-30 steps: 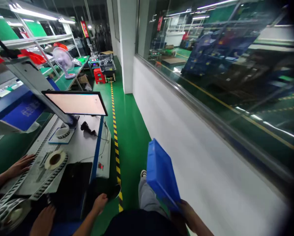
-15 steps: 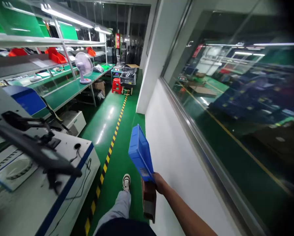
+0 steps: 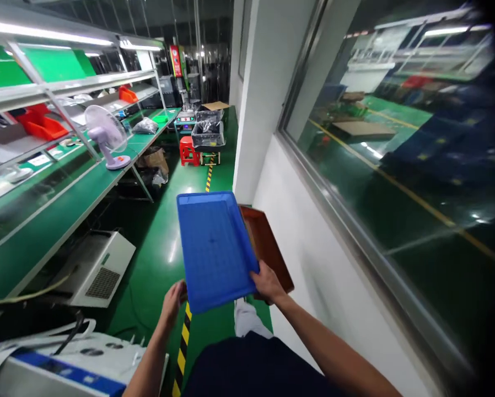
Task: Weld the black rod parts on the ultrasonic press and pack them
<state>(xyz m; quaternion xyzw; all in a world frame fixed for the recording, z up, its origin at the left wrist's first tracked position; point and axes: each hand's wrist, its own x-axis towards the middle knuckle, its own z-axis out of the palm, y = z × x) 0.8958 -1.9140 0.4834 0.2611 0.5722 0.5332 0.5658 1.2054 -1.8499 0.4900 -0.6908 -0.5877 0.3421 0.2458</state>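
Observation:
A blue plastic bin (image 3: 214,248) is carried in front of my body, its broad flat face turned up toward me. My right hand (image 3: 268,282) is closed on its lower right edge, thumb on top. A brown plastic bin (image 3: 272,248) hangs tilted beside and partly behind the blue one, close to the wall. The same right hand appears to hold it as well, though the fingers underneath are hidden. At the blue bin's lower left edge is my left hand (image 3: 174,302), its fingers curled against that edge; the fingertips are partly hidden.
A long green workbench (image 3: 65,207) with a fan (image 3: 107,132) runs along the left. A white machine (image 3: 102,270) lies beneath it. Ahead stand a red stool (image 3: 188,151) and a grey crate (image 3: 208,134). On the right are a white wall (image 3: 313,259) and window.
I have moved forward along the aisle. The blue bin has swung left and turned its broad face up, showing more of the brown bin. My left hand has come into view at the blue bin's edge.

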